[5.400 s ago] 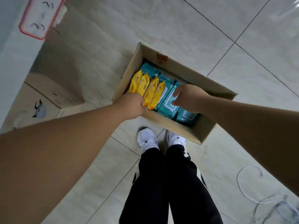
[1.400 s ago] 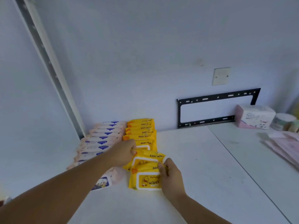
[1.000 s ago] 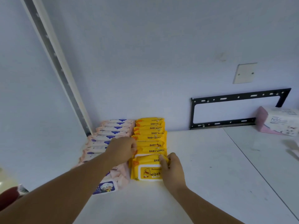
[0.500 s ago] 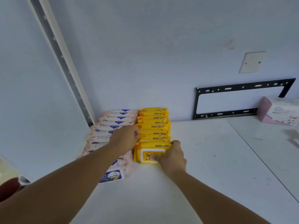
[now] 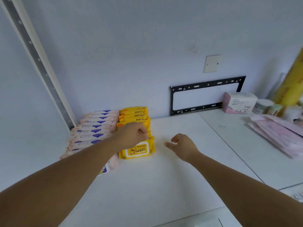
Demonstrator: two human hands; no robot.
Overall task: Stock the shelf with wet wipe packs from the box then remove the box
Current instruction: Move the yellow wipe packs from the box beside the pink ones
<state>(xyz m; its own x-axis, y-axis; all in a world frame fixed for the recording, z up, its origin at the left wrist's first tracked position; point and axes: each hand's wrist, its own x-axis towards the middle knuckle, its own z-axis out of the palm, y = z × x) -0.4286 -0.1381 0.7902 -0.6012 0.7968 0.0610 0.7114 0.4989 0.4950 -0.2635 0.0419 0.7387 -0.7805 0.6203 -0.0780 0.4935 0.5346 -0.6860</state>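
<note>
Black wall bracket (image 5: 205, 95), switch plate (image 5: 211, 63), mask box (image 5: 239, 102).

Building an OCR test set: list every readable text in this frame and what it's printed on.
"Wipes": lid label of the front yellow pack.
"BABY W…", partly cut off: top edges of the yellow packs behind.
"N95": pink-and-white box by the wall; its smaller print is too blurred.
Pink packs: blue marks, unreadable.

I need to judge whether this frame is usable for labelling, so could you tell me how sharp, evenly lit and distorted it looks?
Head view: wide-angle bending bows the metal upright at left and stretches both forearms; light is soft and bluish, without hard shadows or glare; the front yellow wipes pack reads clearly, while the pink packets and yellow object at the right edge are smeared; the right hand looks slightly soft.
</note>
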